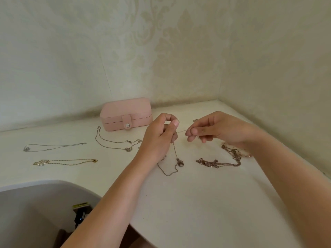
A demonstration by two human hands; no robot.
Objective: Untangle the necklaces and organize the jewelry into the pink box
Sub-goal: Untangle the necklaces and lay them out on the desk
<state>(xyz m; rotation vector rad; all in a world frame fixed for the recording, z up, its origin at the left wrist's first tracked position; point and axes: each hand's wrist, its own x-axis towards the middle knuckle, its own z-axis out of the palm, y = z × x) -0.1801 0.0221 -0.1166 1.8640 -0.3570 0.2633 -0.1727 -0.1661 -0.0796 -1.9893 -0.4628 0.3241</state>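
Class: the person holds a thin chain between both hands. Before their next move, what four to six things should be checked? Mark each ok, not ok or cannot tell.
1. Both hands have a firm hold: the left hand and right hand each pinch the thin chain. Ok.
2. The pendant is free of the loose loop beside it: cannot tell.
3. The pink box is open to receive jewelry: its snap is closed. Not ok.
4. The sorted pieces are separate: the silver necklace and gold necklace lie apart. Ok.
5. The bunched chains by the right wrist are untangled: not ok.
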